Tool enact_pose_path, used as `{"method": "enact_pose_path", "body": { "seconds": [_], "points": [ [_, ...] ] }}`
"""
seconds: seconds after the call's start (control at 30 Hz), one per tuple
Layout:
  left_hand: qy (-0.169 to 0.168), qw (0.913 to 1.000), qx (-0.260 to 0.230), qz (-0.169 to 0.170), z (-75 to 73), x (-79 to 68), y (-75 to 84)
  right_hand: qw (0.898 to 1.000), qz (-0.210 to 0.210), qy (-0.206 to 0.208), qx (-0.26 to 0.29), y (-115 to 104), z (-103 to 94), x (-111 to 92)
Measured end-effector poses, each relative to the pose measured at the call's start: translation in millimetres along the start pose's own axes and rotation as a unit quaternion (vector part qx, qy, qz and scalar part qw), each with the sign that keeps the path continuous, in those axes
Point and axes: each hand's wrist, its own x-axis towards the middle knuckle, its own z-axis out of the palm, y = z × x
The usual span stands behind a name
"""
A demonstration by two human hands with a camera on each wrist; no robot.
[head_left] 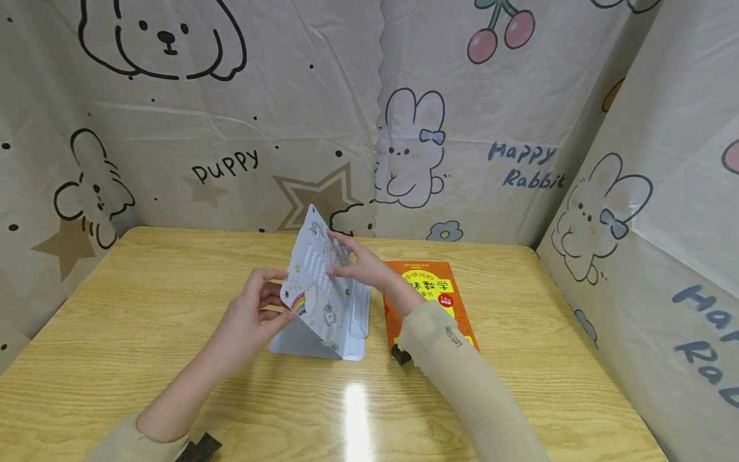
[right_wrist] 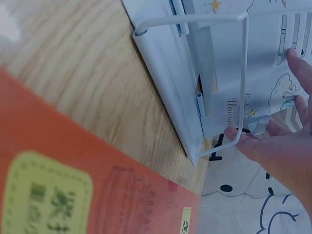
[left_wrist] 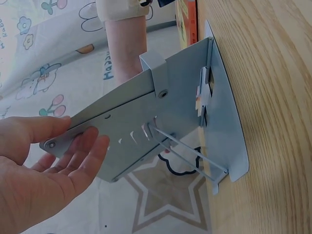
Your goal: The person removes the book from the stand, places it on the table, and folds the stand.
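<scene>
A folding metal book stand (head_left: 306, 282) with unicorn and rainbow prints stands on the table, its printed panel tilted up from a flat base. My left hand (head_left: 245, 324) pinches the panel's left corner, thumb on one face and fingers on the other, as the left wrist view shows. At the opposite edge, my right hand (head_left: 366, 264) holds the panel with its fingers spread along the edge and printed face. Behind the panel, a wire support (left_wrist: 190, 148) runs down to the base. A second white wire loop (right_wrist: 243, 73) crosses in front of the panel in the right wrist view.
An orange book (head_left: 460, 311) with a yellow title lies just right of the stand, partly beneath my right forearm. The wooden table (head_left: 173, 269) meets a printed cloth backdrop (head_left: 323, 96) at the back and sides.
</scene>
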Motion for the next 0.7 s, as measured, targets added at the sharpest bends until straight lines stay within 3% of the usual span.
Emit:
{"method": "enact_pose_path", "body": {
  "seconds": [0.7],
  "points": [
    [0.027, 0.9995, 0.013, -0.008, 13.9, -4.3, 7.1, 0.999, -0.021, -0.041, -0.014, -1, -6.0, 1]
  ]
}}
